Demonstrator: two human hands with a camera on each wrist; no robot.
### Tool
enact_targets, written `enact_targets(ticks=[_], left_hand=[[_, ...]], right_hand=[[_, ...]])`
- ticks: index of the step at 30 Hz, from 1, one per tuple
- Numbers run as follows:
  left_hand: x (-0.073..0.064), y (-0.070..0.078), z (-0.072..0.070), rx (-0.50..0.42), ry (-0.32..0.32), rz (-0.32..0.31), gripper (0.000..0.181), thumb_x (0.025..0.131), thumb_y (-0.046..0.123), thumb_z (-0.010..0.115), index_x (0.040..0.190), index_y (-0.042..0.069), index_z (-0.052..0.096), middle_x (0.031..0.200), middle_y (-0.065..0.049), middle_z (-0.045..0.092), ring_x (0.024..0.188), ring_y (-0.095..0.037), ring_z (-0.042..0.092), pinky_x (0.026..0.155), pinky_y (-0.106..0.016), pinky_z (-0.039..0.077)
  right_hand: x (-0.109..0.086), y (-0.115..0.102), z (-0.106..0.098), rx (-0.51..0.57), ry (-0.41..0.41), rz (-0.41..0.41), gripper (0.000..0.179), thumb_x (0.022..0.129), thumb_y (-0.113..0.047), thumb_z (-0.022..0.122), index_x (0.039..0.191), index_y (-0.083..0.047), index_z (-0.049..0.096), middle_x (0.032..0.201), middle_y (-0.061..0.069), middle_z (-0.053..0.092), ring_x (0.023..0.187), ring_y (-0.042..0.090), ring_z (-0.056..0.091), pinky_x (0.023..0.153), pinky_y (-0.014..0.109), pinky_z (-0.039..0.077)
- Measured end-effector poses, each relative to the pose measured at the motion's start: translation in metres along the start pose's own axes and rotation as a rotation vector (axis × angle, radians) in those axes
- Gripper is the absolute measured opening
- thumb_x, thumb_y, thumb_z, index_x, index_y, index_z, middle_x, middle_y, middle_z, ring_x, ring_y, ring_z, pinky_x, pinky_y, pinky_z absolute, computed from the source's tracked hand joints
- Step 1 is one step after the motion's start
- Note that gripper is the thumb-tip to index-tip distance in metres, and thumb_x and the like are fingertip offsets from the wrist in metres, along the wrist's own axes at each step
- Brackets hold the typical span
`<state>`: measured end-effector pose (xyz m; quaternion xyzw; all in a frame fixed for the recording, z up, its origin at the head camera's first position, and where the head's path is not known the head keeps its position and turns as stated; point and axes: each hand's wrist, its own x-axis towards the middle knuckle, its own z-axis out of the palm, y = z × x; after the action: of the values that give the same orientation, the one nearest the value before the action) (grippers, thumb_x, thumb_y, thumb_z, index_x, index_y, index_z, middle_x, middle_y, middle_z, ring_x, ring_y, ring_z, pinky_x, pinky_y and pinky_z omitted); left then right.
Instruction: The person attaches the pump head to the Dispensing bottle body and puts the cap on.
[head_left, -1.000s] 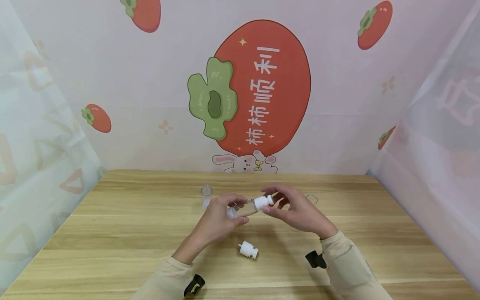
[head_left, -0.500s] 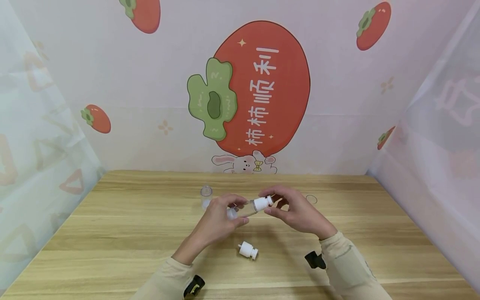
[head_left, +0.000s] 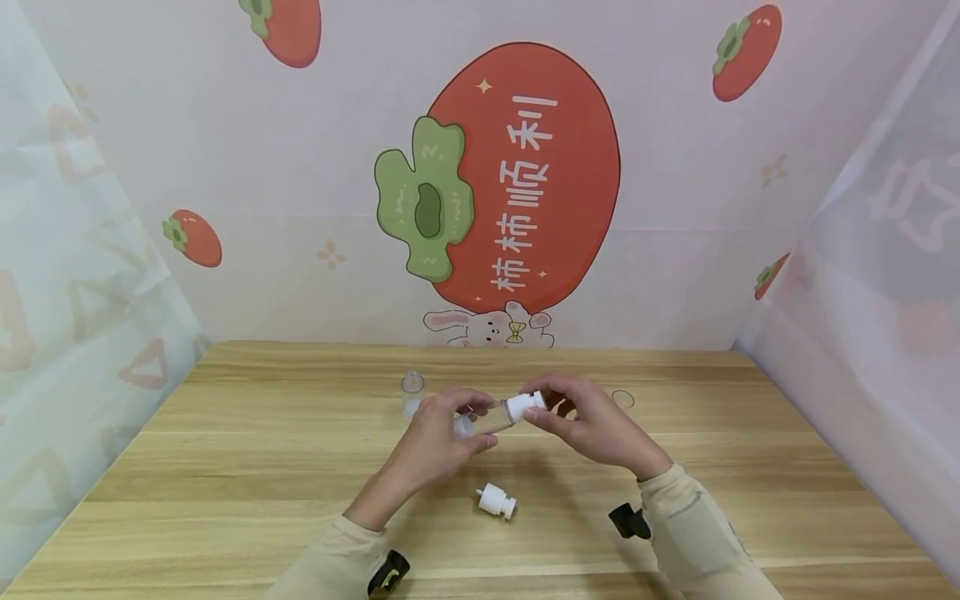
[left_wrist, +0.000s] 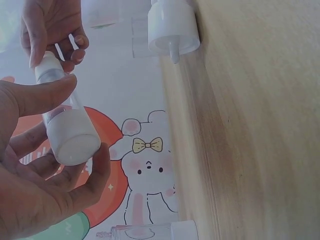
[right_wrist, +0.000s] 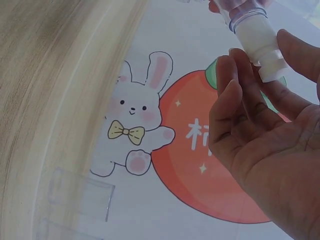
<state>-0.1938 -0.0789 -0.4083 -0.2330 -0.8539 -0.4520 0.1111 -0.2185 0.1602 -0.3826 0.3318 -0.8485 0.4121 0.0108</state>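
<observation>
The right grip [head_left: 592, 427] has shifted its thumb up onto the white pump [head_left: 517, 406], now pinching it, while the left grip [head_left: 444, 435] curls round the clear bottle [left_wrist: 75, 135] joined to it, tilted above the worktop [head_left: 300, 467]; the pump seems to be getting seated. Two pumps show, the spare pump [head_left: 495, 500] lying near; two bottles, the second bottle [head_left: 412, 407] standing far left; two clear caps [right_wrist: 82, 194], right.

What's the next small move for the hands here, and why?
Probably a gentle twist of the white cap with the right hand, though the direction isn't clear: the cap sits at the neck of the bottle, the right hand pinches it, and the left hand grips the bottle.
</observation>
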Motion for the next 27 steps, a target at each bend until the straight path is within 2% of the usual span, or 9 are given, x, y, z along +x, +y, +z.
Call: enact_targets(ticks=[14,19,27], left_hand=[[-0.0005,0.0004,0.0015,0.030,0.022,0.011,0.036,0.077,0.002,0.087,0.110,0.005,0.073,0.100,0.000,0.069,0.091,-0.017,0.061,0.083,-0.036,0.052],[-0.0004,0.0006,0.0014,0.028,0.024,0.014,0.036,0.076,0.001,0.087,0.109,0.005,0.073,0.099,0.000,0.069,0.091,-0.018,0.061,0.082,-0.036,0.052],[0.0002,-0.0011,0.0021,0.024,0.026,0.032,0.036,0.076,0.001,0.088,0.109,0.006,0.073,0.099,0.000,0.069,0.090,-0.018,0.061,0.081,-0.035,0.052]], right_hand=[[0.0002,-0.0003,0.0019,-0.056,0.015,0.054,0.015,0.099,-0.031,0.067,0.106,-0.019,0.071,0.088,-0.005,0.067,0.082,0.015,0.062,0.075,0.036,0.054],[-0.0005,-0.0004,0.0013,-0.054,0.026,0.058,0.017,0.099,-0.031,0.068,0.110,-0.018,0.071,0.091,-0.005,0.068,0.085,0.015,0.062,0.076,0.036,0.054],[-0.0021,-0.0004,-0.0002,-0.018,0.040,0.025,0.028,0.095,-0.026,0.074,0.120,-0.013,0.068,0.105,-0.006,0.069,0.092,0.016,0.063,0.080,0.033,0.054]])
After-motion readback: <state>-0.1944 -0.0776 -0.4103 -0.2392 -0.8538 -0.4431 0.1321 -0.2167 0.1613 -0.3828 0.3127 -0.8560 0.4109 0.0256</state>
